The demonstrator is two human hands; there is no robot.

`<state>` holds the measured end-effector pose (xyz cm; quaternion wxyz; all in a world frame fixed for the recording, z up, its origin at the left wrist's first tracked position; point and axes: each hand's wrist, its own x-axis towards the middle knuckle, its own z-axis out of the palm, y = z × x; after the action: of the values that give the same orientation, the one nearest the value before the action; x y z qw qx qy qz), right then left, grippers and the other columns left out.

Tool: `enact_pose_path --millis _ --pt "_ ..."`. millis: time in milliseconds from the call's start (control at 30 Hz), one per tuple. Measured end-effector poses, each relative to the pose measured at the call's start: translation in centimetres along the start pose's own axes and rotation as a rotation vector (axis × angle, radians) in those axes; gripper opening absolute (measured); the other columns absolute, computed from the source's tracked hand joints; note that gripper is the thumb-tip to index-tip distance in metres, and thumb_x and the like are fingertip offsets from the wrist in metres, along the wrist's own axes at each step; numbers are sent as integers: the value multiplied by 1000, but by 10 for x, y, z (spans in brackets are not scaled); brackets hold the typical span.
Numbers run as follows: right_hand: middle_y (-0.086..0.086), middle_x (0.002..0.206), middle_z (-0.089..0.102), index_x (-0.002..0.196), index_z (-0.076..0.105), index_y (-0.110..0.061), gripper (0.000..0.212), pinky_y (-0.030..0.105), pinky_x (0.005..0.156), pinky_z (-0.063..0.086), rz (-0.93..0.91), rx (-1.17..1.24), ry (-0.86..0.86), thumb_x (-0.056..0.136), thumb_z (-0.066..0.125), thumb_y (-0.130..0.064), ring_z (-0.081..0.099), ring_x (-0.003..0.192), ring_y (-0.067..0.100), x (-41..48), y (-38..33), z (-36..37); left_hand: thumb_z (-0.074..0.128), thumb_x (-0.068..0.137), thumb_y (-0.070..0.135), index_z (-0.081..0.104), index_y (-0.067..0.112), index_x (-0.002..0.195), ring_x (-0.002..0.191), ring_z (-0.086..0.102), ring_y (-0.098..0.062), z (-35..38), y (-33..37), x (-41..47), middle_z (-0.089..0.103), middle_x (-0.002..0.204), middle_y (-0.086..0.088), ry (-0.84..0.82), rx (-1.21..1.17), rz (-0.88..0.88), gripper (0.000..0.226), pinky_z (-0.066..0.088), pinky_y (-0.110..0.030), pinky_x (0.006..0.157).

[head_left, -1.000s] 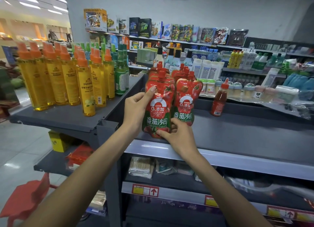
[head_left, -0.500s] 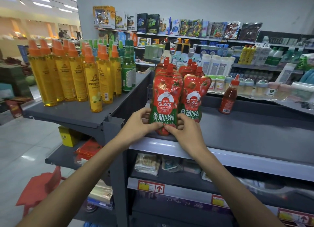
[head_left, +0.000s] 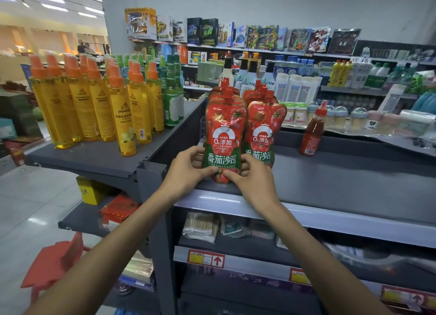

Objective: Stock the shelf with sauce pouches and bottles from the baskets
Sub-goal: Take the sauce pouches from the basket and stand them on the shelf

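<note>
Your left hand [head_left: 185, 173] and right hand [head_left: 254, 184] both hold the front tomato sauce pouch [head_left: 224, 130] at its lower end. On the left hand, the thumb lies across the lower left of the pouch face. The fingers [head_left: 197, 156] curl round the left edge toward the back. On the right hand, the thumb presses the lower front near the bottom seam. Its fingers curl round the right edge, next to the neighbouring row. Both hands therefore pinch the pouch.

The pouch stands upright, label toward you, with its base on the grey top shelf [head_left: 342, 180] just behind the front rail [head_left: 318, 216]. It is the front unit of a row of like pouches, of which little more than the red caps shows behind it. A second row of pouches [head_left: 263, 125] stands just beside it on the right. A red sauce bottle [head_left: 312, 130] stands alone on the same shelf, well apart to the right.

On the adjoining shelf to your left stand yellow bottles [head_left: 94, 102] with orange caps and green bottles [head_left: 171, 99]. Packets of cotton swabs [head_left: 200, 227] lie on the shelf below. A red stool [head_left: 53, 262] sits on the floor at lower left.
</note>
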<state>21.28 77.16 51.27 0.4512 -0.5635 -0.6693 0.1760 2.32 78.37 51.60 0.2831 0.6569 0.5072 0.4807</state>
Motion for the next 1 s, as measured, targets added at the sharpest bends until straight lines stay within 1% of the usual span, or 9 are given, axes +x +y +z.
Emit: enact_pose_path --millis 100,167,300,433,467,600,700,833,1000 --pt "-17 91 72 113 67 -20 37 22 76 59 2 72 -34 82 86 -30 70 80 -1 -1 -2 -4 92 76 30 67 24 119 95 72 -5 0 1 -3 74 107 9 16 19 13 50 60 -27 84" --pt "-20 90 69 115 67 -19 35 16 74 57 -14 90 -45 85 84 -26 69 79 -7 0 -1 -6 91 78 28 67 26 118 94 72 -5 1 1 -5 74 106 10 26 36 19 46 60 -29 84" --pt "-7 106 77 122 70 -17 35 25 85 60 -33 90 -51 91 78 -28 71 92 0 2 3 -6 83 87 20 70 28 114 91 75 -5 -2 -2 -6 77 103 8 14 25 22 30 62 -38 89" --pt "-6 112 77 119 72 -16 26 8 81 53 -69 35 -55 94 74 -22 66 90 -8 1 8 -6 82 88 20 73 22 116 89 75 -5 -4 -4 -8 78 101 7 27 47 29 29 62 -38 89" --pt "-5 111 77 118 72 -16 25 9 82 54 -70 30 -49 94 74 -21 65 89 -9 0 9 -5 82 88 20 73 22 115 89 75 -5 -3 -4 -8 78 100 7 31 51 30 29 62 -38 89" --pt "-8 108 76 122 68 -18 35 31 88 61 -46 49 -63 91 77 -31 71 93 1 0 7 -4 84 86 30 72 26 119 93 75 -5 -1 -6 -8 78 104 9 33 25 23 36 61 -42 91" --pt "-9 108 75 123 67 -19 40 30 86 61 -46 116 -48 87 81 -33 71 94 3 -2 4 -4 87 83 35 70 31 117 94 75 -6 -2 -6 -8 77 105 9 71 -6 33 39 62 -43 90" --pt "-14 100 73 119 67 -21 36 28 82 62 -44 145 -29 87 82 -27 71 87 2 -1 1 -3 89 80 34 68 35 112 93 75 -6 -2 -4 -5 77 104 9 85 -15 42 39 62 -44 89" --pt "-19 96 70 119 68 -20 37 19 76 59 -54 145 -32 86 82 -27 70 83 -1 -1 0 -1 90 79 28 67 40 103 92 74 -4 0 -8 -5 77 100 11 106 -6 51 36 62 -43 89"
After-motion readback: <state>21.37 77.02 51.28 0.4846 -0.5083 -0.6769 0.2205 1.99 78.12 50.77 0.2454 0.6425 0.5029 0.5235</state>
